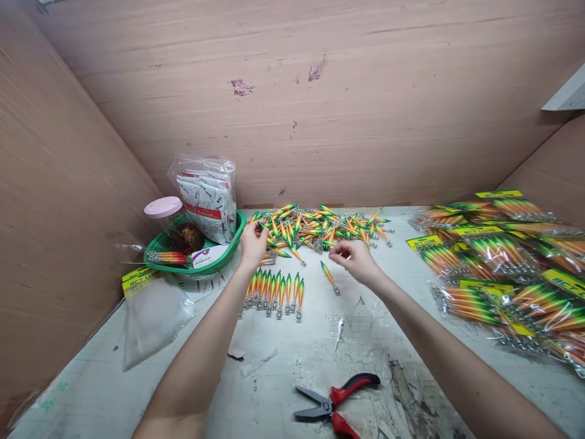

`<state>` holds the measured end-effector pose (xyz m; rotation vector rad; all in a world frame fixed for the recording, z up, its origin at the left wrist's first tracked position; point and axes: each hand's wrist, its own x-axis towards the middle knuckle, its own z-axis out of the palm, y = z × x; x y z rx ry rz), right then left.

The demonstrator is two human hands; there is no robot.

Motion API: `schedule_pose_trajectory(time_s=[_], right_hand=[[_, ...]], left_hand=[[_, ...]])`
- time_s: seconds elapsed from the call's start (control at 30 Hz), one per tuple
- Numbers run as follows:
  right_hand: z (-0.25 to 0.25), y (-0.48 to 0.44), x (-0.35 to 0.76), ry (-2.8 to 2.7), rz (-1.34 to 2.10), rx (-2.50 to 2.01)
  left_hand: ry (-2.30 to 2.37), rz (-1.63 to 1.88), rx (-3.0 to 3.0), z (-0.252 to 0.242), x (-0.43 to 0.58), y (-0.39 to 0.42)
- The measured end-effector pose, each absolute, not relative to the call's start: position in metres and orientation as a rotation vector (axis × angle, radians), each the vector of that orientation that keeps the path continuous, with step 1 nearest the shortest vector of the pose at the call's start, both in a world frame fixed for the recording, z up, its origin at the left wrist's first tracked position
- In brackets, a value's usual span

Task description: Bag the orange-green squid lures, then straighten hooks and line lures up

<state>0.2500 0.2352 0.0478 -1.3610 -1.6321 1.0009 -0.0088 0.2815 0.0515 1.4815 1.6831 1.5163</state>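
My left hand (255, 245) is at the left end of a heap of squid jigs (311, 228). Its thumb and fingers pinch a squid jig (261, 225), of which only a dark green tip shows. At the heap's front right, my right hand (355, 261) has its fingers curled together; what they hold, if anything, I cannot make out. Just beside it lies a single squid jig (328, 275), orange with a green end and metal hooks. Several more jigs stand in a neat row (276, 289) right of my left forearm, hooks toward me.
A green basket (214, 263) at left holds a lidded jar (163, 210) and a bag of packets (205, 201). Empty plastic bags (153, 323) lie before it. Pliers (326, 405) rest open near me. Packed jigs (503, 256) cover the right side. A wooden panel (320, 134) rises behind.
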Motion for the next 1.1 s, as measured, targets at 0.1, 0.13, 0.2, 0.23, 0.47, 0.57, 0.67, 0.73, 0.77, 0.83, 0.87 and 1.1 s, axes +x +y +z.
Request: schedule_pose_trajectory(time_s=[0.1,0.13,0.2,0.23,0.47,0.57,0.67,0.73,0.77,0.83,0.87,1.1], right_hand=[[0.036,0.224,0.239,-1.788,0.916,-1.567],[0.032,0.222,0.234,-1.799,0.878,-1.645],[0.027,0.223,0.227,-1.777,0.813,-1.792],[0.026,0.225,0.224,-1.756,0.8,-1.85],[0.054,0.223,0.231,-1.671,1.163,-1.74],[0.073,0.197,0.242,-1.63,1.399,-1.503],[0.087,0.172,0.249,-1.401,1.693,-1.206],[0.09,0.162,0.249,-1.194,1.852,-1.033],[0.091,0.159,0.248,-1.12,1.897,-0.987],[0.091,0.155,0.246,-1.059,1.93,-0.966],[0.091,0.154,0.246,-1.044,1.939,-0.964],[0.09,0.148,0.247,-1.011,1.992,-0.952]], left_hand=[[1.639,1.584,1.368,0.053,-0.008,0.275],[1.617,1.603,1.33,0.054,-0.008,0.273],[1.551,1.611,1.254,0.056,-0.005,0.27],[1.507,1.596,1.217,0.058,-0.002,0.267],[1.123,1.248,1.004,0.069,0.027,0.21],[0.985,1.107,0.872,0.074,0.036,0.18],[0.88,0.997,0.744,0.081,0.041,0.162],[0.847,0.952,0.724,0.085,0.043,0.155],[0.831,0.934,0.722,0.087,0.044,0.152],[0.798,0.909,0.723,0.089,0.046,0.149],[0.784,0.901,0.723,0.09,0.047,0.148],[0.747,0.875,0.692,0.09,0.048,0.144]])
